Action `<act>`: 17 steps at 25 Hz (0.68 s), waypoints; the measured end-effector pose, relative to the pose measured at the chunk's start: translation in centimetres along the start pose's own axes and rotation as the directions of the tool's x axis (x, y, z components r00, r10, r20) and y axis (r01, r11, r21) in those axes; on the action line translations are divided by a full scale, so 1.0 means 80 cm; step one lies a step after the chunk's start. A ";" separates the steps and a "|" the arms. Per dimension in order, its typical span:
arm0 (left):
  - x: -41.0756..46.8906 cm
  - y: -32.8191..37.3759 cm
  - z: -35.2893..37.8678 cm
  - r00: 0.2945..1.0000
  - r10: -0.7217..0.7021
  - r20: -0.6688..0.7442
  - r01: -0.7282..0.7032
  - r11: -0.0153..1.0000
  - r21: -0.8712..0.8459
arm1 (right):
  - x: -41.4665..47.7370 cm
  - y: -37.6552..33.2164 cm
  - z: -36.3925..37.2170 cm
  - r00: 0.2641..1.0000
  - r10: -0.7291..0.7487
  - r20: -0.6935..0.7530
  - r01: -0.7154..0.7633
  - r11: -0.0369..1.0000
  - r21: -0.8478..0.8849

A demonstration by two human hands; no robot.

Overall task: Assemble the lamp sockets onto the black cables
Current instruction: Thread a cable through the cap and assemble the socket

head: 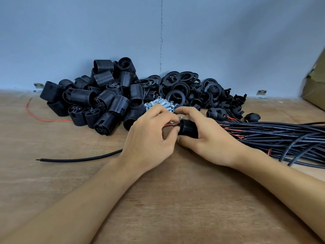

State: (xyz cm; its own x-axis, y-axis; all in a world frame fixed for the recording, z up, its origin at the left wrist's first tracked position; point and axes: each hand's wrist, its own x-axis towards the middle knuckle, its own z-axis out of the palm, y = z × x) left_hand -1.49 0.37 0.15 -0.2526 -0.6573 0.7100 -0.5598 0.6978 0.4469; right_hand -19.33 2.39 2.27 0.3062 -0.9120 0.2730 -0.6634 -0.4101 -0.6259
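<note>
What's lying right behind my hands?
A heap of small silver metal tubes, black rings beyond it. The left hand and right hand cover the heap's near part.

right hand (204, 136) gripping a threaded black socket (188, 129), left hand (149, 136) pinching its red and black wires (169, 125), socket pile (98, 95) behind

You're working on a bare wooden table (167, 199) that runs back to a blue-grey wall (88, 32). A thin vertical seam (161, 41) splits the wall near the middle. Two small metal brackets sit where the wall meets the table, one left (37, 85) and one right (261, 93). A cardboard box (314, 88) is cut off at the right edge. A loose red wire (46, 121) lies on the table at your left.
</note>
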 end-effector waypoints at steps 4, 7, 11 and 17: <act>0.001 0.004 -0.006 0.997 -0.077 0.020 0.078 0.997 -0.024 | 0.004 0.006 0.002 0.988 0.073 -0.137 -0.063 0.995 0.076; -0.001 0.008 -0.016 0.993 -0.093 0.066 0.084 0.988 0.129 | 0.005 0.008 0.000 0.962 0.087 -0.258 -0.062 0.992 0.106; -0.006 0.011 -0.026 0.981 -0.137 0.136 0.075 0.921 0.382 | 0.004 0.004 -0.001 0.959 0.057 -0.277 -0.034 0.995 0.090; -0.003 0.005 -0.031 0.972 -0.184 0.147 0.105 0.897 0.429 | 0.003 -0.005 -0.010 0.952 0.034 -0.304 -0.007 0.996 0.090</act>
State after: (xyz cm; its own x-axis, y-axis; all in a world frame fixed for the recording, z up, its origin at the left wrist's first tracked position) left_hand 0.32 1.51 1.48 -0.2587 -0.8088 0.5281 -0.8672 0.4353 0.2420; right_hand -19.54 2.33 3.19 0.0613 -0.8854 0.4608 -0.6010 -0.4013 -0.6912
